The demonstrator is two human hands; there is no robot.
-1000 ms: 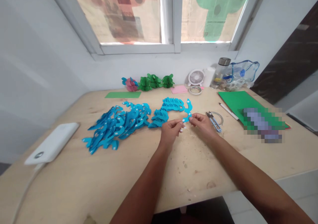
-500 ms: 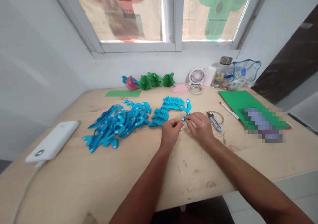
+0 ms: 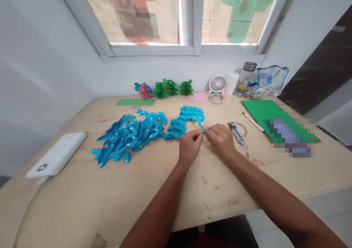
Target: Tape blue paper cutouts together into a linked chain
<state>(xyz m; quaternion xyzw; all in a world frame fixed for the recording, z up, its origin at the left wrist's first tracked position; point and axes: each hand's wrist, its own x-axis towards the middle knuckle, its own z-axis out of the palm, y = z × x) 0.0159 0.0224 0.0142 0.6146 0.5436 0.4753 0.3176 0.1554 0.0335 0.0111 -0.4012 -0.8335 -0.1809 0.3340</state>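
Between my two hands is a small blue paper cutout (image 3: 201, 125), mostly hidden by the fingers, with a narrow strip of it showing above them. My left hand (image 3: 190, 145) pinches it from the left, and my right hand (image 3: 220, 140) pinches it from the right, fingertips almost meeting. Just beyond my left hand stand folded blue paper pieces in a lower bunch (image 3: 176, 129) and an upper bunch (image 3: 191, 113). Farther left lies a large heap of blue paper cutouts (image 3: 132, 134) dotted with small white squares.
Right of my hands lie thread snips (image 3: 237, 133) and a ring of tape (image 3: 242, 129). Beyond are a white pen (image 3: 253, 122) and green paper (image 3: 261, 108). A small fan (image 3: 218, 84), a bottle (image 3: 244, 80) and green paper figures (image 3: 172, 87) line the wall. A white power bank (image 3: 59, 154) lies left.
The blue cutout has turned between my fingers: its curved arm stood upright, and now only a thin slanted strip shows. My hands stay almost in place, fingertips closer together.
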